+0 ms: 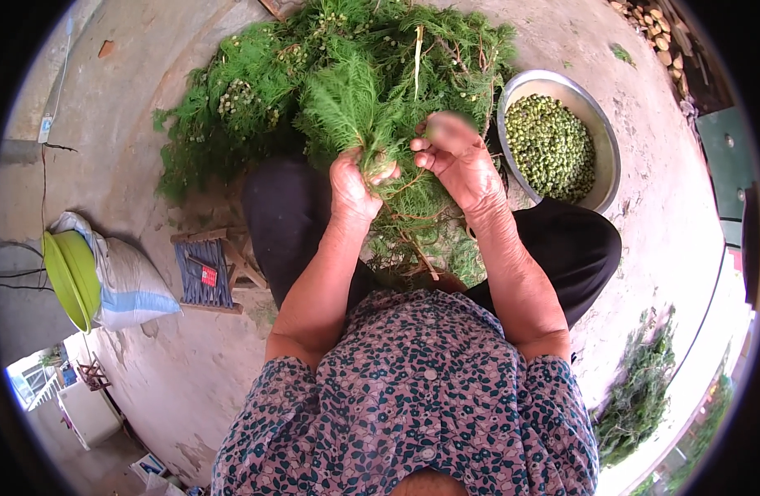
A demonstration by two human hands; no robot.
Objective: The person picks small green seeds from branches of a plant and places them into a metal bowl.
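A feathery green conifer sprig (340, 103) stands up from my left hand (357, 183), whose fingers are wrapped round its lower stem. Just to the right, my right hand (464, 169) is raised with curled fingers, their tips toward the sprig. Part of that hand is blurred, and whatever it may pinch is hidden. Beyond both hands lies a big heap of cut conifer branches (231, 124), with clusters of small pale green cones among the needles. More loose twigs (413, 219) lie between my knees, below the hands.
A metal basin (609, 136) holding many small green cones (549, 145) stands by my right knee. At my left are a low woven-seat stool (204, 271), a white sack (132, 277) and a lime-green tub (68, 273). Another branch pile (640, 405) lies at lower right.
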